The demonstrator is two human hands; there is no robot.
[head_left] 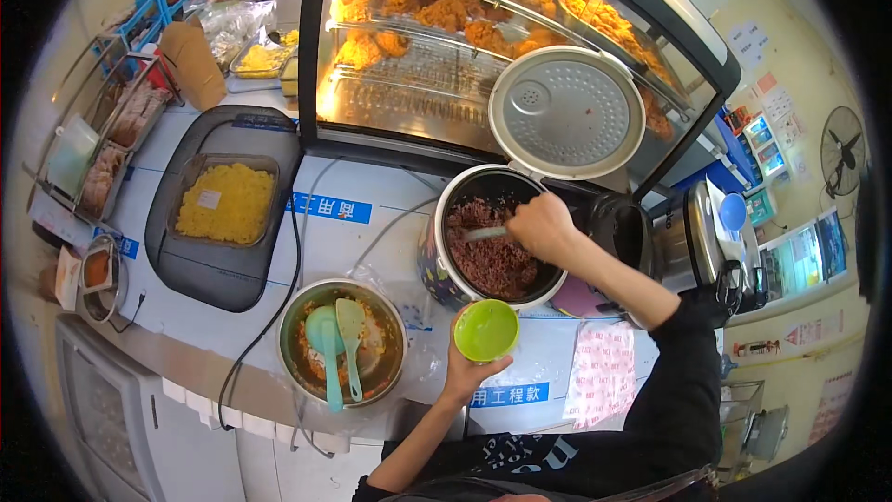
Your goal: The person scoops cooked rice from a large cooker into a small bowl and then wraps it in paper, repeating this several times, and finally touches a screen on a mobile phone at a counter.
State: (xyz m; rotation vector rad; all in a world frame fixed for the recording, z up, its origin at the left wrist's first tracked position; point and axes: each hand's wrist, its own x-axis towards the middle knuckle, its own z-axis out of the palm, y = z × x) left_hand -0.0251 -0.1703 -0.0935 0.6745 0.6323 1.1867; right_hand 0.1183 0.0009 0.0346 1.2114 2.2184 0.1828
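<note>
My right hand (542, 230) grips a pale spatula (486, 233) whose end is in the dark purple-brown rice (498, 268) inside an open rice cooker (430, 272). The cooker's round lid (568, 111) stands raised behind the pot. Just in front of the cooker, my left hand (465, 371) holds an empty green bowl (486, 331), its opening facing up. To the left, a metal pot (289, 362) with food remains holds a teal ladle (332, 362) and a greenish rice paddle (350, 335).
A glass warming cabinet (418, 146) with fried chicken stands behind. At left, a container of yellow food (226, 202) sits on a dark board (244, 279). Black cable (300, 244) crosses the counter. Printed paper bags (601, 376) lie near the front edge; a steel cooker (672, 240) stands right.
</note>
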